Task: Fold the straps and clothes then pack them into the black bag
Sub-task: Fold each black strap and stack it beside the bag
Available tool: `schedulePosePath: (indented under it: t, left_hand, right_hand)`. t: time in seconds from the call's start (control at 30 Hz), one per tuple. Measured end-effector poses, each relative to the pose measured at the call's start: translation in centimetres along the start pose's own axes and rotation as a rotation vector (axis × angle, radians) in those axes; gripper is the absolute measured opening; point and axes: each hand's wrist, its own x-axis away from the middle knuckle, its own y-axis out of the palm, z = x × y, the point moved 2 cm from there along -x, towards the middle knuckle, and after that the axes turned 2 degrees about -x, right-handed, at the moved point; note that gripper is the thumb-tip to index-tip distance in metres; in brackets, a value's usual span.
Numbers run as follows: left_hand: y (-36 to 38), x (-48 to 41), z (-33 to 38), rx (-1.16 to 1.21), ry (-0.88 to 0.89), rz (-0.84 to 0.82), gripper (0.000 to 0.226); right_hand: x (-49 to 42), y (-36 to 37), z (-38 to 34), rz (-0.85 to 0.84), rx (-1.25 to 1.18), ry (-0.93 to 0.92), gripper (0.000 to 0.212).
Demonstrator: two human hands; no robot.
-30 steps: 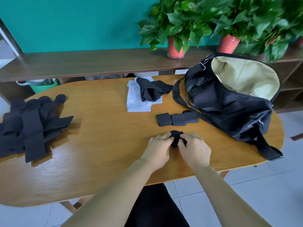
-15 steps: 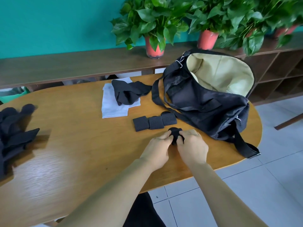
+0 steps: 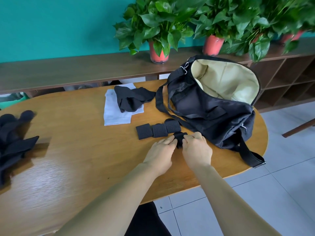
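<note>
A small rolled black strap [image 3: 179, 137] sits on the wooden table [image 3: 81, 150], pinched from both sides by my left hand [image 3: 162, 152] and my right hand [image 3: 196, 150]. Just behind it lie three folded black straps [image 3: 158, 130] in a row. The black bag [image 3: 209, 109] lies open at the right, its cream lining showing. A folded white cloth [image 3: 115, 113] with a crumpled black garment [image 3: 131, 99] on top lies behind the straps. A pile of unfolded black straps [image 3: 13, 142] is at the far left.
A dark wooden shelf [image 3: 76, 70] with potted plants [image 3: 158, 31] runs behind the table. The bag's shoulder strap [image 3: 252, 157] trails to the table's right edge. Tiled floor lies beyond the near and right edges.
Both hands have moved the rolled strap slightly farther along the table, close to the row of folded straps. The camera has swung right, so the left pile sits nearer the frame edge.
</note>
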Motion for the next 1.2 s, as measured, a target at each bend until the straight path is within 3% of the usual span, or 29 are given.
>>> schedulePosePath:
  t: [0.3,0.5,0.67,1.0,1.2]
  left_hand:
    - [-4.1,4.5,-5.1,-0.049,-0.062,0.161,0.06]
    - [-8.2,10.7,-12.3,-0.095,-0.213,0.223,0.061]
    - [-10.6,16.8,-18.9,-0.126,-0.352,0.238,0.063]
    - [-10.7,25.9,-28.6,-0.097,-0.634,0.369,0.057]
    - [-11.0,28.8,-33.0,-0.072,-0.825,0.418,0.045]
  right_hand:
    - [1.1,-1.3,-5.0,0.126,-0.024,-0.126,0.023]
    - [2.5,0.6,-13.5,0.066,-0.034,-0.296,0.024]
    - [4.3,3.3,-20.9,0.013,-0.057,-0.447,0.006]
    - [9.0,8.1,-32.5,-0.153,-0.106,-0.674,0.035]
    - [10.3,9.3,-39.1,-0.233,-0.113,-0.85,0.033]
